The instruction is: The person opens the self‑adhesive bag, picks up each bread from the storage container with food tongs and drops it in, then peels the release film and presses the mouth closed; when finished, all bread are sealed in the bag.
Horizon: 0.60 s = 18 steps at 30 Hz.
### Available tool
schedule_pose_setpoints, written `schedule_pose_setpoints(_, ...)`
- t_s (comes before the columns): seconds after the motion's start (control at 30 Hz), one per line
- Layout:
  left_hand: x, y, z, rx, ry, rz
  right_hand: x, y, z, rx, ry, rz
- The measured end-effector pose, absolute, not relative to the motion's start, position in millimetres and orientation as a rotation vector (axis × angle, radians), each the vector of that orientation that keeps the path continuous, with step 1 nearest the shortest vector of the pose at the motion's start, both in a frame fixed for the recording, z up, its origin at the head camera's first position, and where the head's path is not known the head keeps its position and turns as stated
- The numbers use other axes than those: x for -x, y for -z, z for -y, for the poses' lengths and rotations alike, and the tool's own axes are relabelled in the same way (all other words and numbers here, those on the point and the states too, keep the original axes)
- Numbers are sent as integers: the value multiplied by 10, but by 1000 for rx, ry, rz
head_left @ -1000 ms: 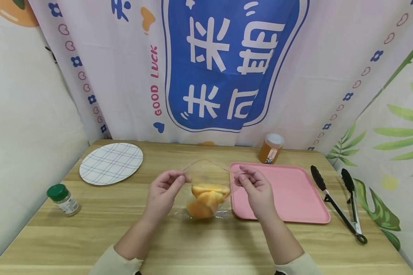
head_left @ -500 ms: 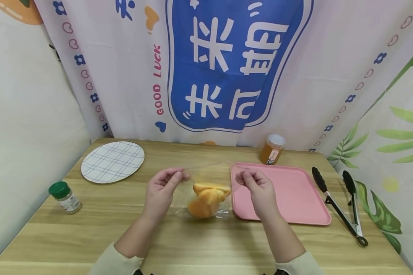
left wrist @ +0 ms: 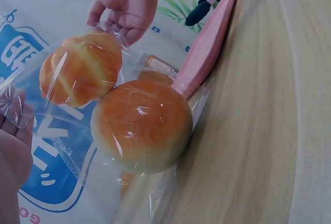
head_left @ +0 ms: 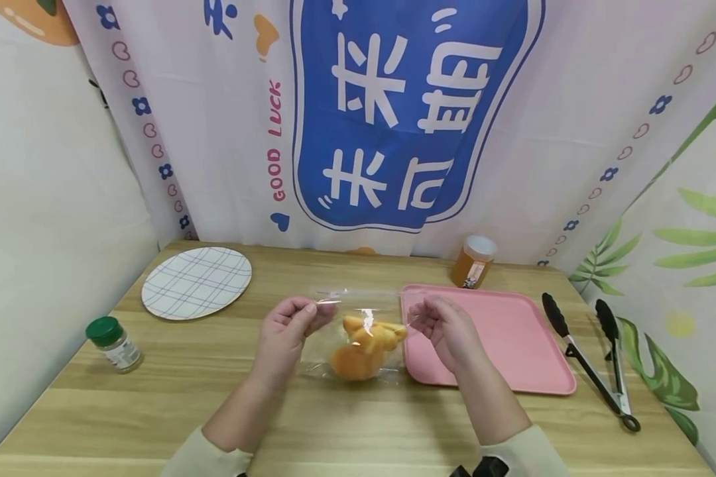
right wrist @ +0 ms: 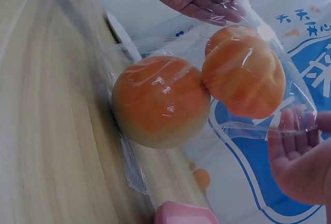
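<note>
A clear plastic bag (head_left: 322, 351) stands on the table between both hands, with two bread pieces inside. The lower one is a round bun (left wrist: 145, 125) with a glossy brown top. Above it sits a smaller, ridged roll (right wrist: 245, 76). My left hand (head_left: 286, 331) pinches the upper left corner of the bag between thumb and fingers. At the upper right corner, my right hand (head_left: 450, 328) pinches the film. The bag's top edge runs nearly straight between the hands. In the right wrist view, the film stretches over the right fingers (right wrist: 289, 136).
A pink tray (head_left: 489, 344) lies right of the bag, partly behind the right hand. Tongs (head_left: 591, 364) lie at the far right. An amber jar (head_left: 473, 262) stands behind the tray. On the left are a checked plate (head_left: 197, 283) and a green-capped shaker (head_left: 113, 343).
The bag's top edge has gone from a raised peak to a nearly straight line between the hands. The bread has shifted slightly right in the head view. Both hands keep hold of the bag.
</note>
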<state>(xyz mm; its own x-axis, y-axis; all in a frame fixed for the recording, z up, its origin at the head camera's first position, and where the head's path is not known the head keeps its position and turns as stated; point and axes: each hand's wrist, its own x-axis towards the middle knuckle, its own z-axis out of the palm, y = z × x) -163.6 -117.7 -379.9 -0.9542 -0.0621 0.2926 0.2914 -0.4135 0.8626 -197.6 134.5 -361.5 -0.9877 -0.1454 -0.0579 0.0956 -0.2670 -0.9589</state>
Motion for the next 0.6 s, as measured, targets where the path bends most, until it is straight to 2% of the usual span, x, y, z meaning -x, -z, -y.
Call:
schedule_pose_setpoints(0.13, 1629, 3808, 1144, 268, 2428, 1629, 2023, 3583, -1299, -111, 2288, -1964)
schedule_pose_setpoints(0.33, 1634, 3784, 1124, 211, 2361, 1715, 2061, 3543, -1260, -171, 2091, -2405)
schedule_pose_setpoints(0.47, 1634, 3761, 1121, 180, 2351, 1753, 2028, 3515, -1217, 35, 1966, -2781)
schedule_pose_setpoints(0.6, 1630, 3740, 1109, 169, 2342, 1768, 1975, 3467, -1100, 605, 1737, -3229)
